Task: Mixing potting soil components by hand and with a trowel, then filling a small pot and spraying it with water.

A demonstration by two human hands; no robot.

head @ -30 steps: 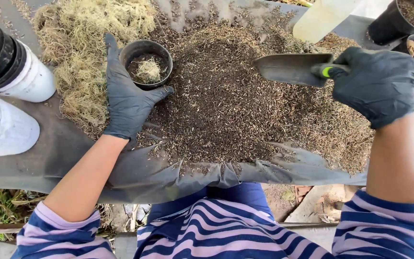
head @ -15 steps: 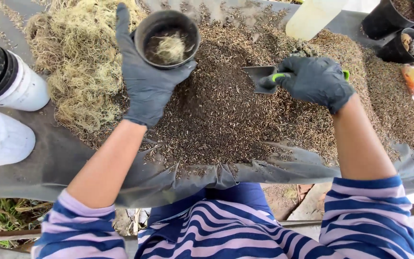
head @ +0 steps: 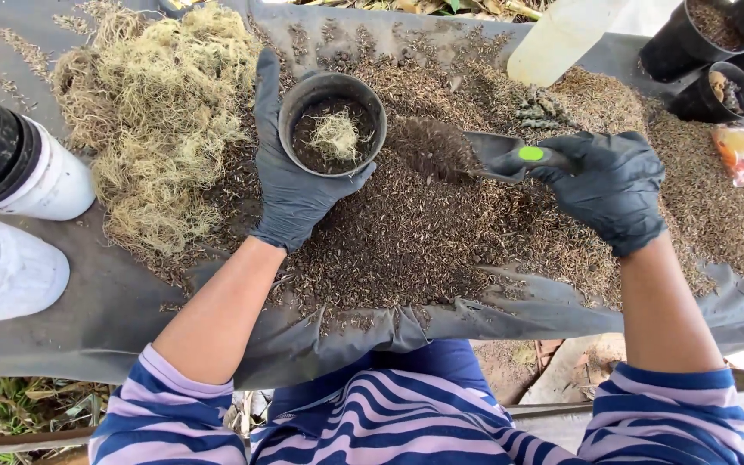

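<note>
Head view, potting station. My left hand [head: 290, 185], gloved black, has its fingers [head: 267, 95] wrapped around the small black pot [head: 332, 125], which sits low on the heap of brown potting mix [head: 441, 232] spread over the grey sheet on the tabletop [head: 88, 310]. Inside the pot: a dark layer of mix with a tuft of pale moss [head: 336, 135] on top. My right hand [head: 613, 185], also gloved, is closed tight around the green-marked handle of the trowel [head: 475, 153]. Change noted: a second ago the trowel was held empty off to the right and the pot lay further left; half a second ago the blade was down in the heap; now the blade is heaped with mix and its tip sits just beside the pot rim. I judge the scoop is loaded and lined up for tipping in. The pile of dry moss [head: 161, 129] lies left of the pot, with white containers [head: 19, 215] at the edge.
</note>
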